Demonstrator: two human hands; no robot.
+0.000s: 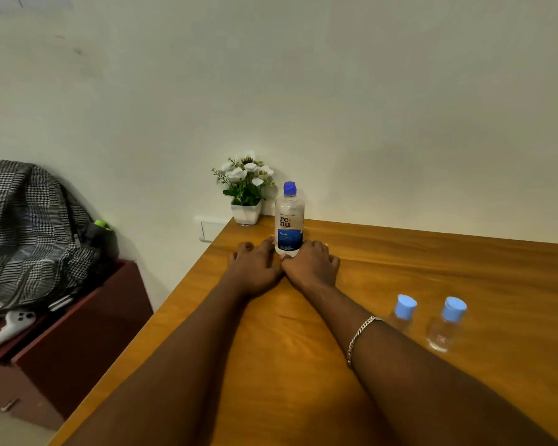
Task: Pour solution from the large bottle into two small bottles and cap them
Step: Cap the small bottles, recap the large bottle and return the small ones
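Note:
The large clear bottle with a dark blue cap and a blue label stands upright near the far edge of the wooden table. My left hand and my right hand lie palm-down on the table side by side, right in front of the bottle's base, fingers relaxed; a fingertip of each hand is at the base. Two small clear bottles with light blue caps on stand to the right of my right forearm, side by side.
A white pot of white flowers sits at the table's far corner against the wall, just left of the large bottle. Left of the table, a dark red cabinet carries a checked bag and a white controller.

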